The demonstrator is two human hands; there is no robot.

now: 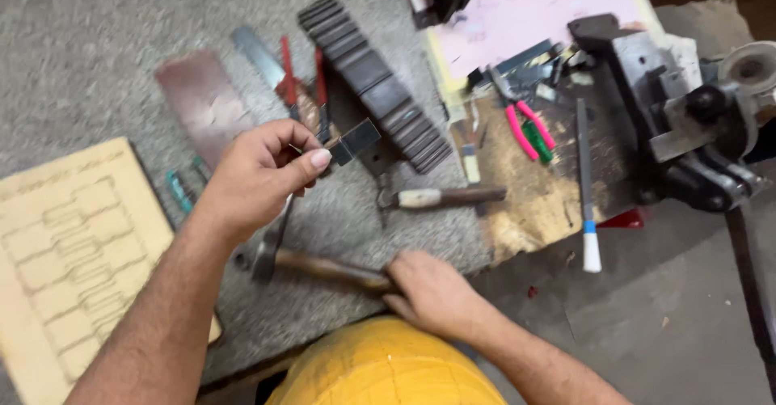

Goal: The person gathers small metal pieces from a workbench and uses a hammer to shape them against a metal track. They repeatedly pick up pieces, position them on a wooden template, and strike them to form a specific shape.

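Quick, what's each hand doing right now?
Left hand: closed, pinching a small dark metal piece between thumb and fingers.
Right hand: closed around the hammer's wooden handle.

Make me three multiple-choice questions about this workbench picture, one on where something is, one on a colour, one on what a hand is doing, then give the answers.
1. Where does the bench vise stand?
A. at the right side of the bench
B. on the wooden template
C. beside the left elbow

2. What colour are the handles of the pliers lying near the file?
A. blue
B. pink
C. black

3. What is the right hand doing?
A. resting open on the pink sheet
B. turning the vise handle
C. gripping the wooden handle of the hammer

Answers: 1 A, the vise sits at the right edge of the view. 2 B, both handles show bright pink. 3 C, its fingers wrap the handle's end, while the left hand pinches a small metal piece.
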